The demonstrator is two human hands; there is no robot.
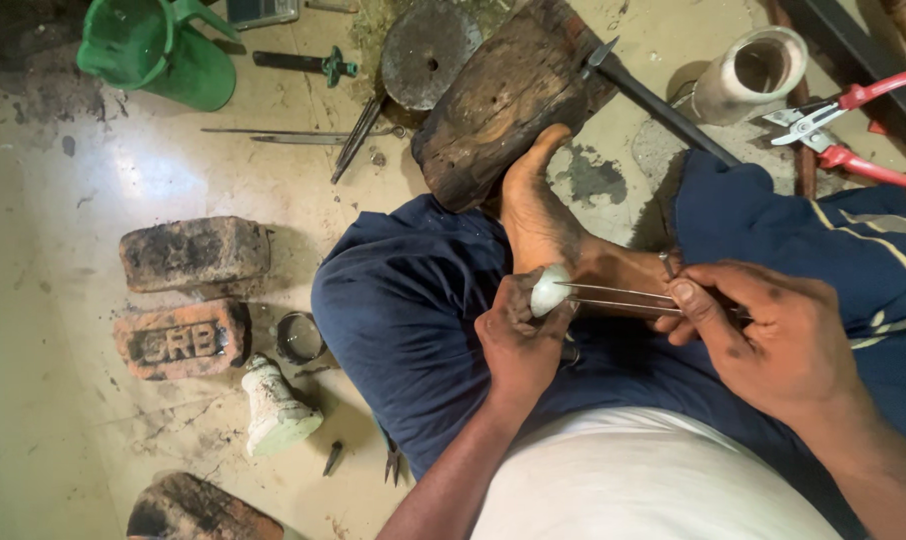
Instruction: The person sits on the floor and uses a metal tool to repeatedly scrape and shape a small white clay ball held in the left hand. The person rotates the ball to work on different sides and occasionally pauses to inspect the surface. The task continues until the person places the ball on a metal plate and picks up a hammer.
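Sitting cross-legged on the floor (93, 400), the person is pinching a small white oval piece (550, 291) in the left hand (518, 335), over the ankle, while the right hand (748, 330) is gripping thin metal rods (618, 296) against it; shaping looks midway, unfinished.

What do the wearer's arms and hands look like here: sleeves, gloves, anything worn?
Both forearms are bare, with no sleeves reaching them. The left hand and right hand have no gloves, and no rings, watch or wristband show. Dark grime smudges the fingers and knuckles of both. A white shirt covers the torso, and dark blue trousers with pale stripes on one side cover the legs.
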